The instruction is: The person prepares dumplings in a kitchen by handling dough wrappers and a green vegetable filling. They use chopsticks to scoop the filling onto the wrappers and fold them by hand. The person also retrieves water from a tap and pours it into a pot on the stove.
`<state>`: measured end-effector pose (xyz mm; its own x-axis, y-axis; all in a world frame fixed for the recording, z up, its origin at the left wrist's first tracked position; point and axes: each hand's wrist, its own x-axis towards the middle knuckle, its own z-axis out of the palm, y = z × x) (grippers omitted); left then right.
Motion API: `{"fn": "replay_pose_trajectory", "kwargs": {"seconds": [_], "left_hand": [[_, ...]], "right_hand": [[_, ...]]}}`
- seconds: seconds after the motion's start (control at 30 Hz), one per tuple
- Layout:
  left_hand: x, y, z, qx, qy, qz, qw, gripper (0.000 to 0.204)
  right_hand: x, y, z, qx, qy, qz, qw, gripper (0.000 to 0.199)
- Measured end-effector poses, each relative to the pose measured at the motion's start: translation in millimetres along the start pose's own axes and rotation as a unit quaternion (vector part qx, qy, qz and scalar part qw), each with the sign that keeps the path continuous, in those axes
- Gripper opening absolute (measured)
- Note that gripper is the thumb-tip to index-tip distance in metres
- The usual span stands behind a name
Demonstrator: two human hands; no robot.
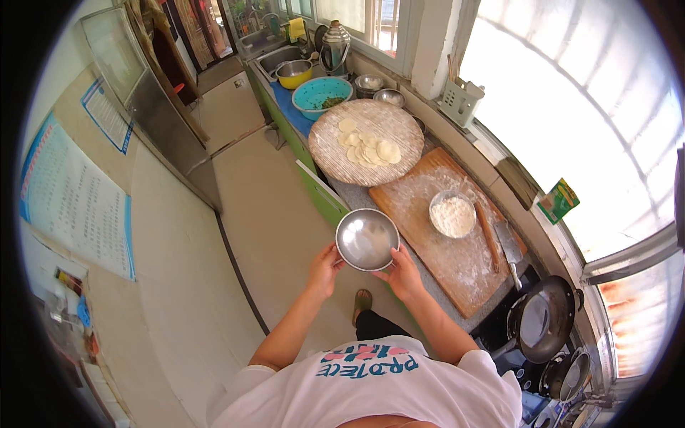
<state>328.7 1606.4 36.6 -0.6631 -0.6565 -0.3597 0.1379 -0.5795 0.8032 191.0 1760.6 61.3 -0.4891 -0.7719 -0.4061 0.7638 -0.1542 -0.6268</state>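
A metal bowl [367,239] is held out in front of me, tilted so its shiny inside shows, with nothing seen in it. My left hand [327,265] grips its lower left rim, and my right hand [402,267] grips the lower right. Beyond it, a round floured board [328,153] carries several flat dough wrappers [367,148]. To the right lies a wooden cutting board [414,207] dusted with flour. On that board are a bowl of flour [453,216], a rolling pin [487,235] and, at its edge, a cleaver [509,246].
A turquoise basin [314,89] with green filling, a yellow pot [293,73] and a thermos [335,47] stand along the far counter by the sink. Small metal bowls [389,98] sit beside the window. At right, a wok [546,321] rests by the stove. An open cabinet door [322,182] juts out.
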Motion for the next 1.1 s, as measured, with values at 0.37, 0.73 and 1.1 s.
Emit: {"fn": "replay_pose_trajectory", "kwargs": {"seconds": [0.37,0.73,1.1], "left_hand": [[152,129,-33,0.006,0.016,0.049,0.999,0.032],[314,243,-82,0.055,-0.067,0.004,0.996,0.034],[475,313,-84,0.109,-0.219,-0.048,0.968,0.040]], "right_hand": [[186,-41,113,-0.012,-0.012,-0.009,1.000,0.043],[341,-38,215,0.034,0.075,-0.097,0.992,0.049],[479,-56,248,0.062,0.191,-0.204,0.958,0.055]]}}
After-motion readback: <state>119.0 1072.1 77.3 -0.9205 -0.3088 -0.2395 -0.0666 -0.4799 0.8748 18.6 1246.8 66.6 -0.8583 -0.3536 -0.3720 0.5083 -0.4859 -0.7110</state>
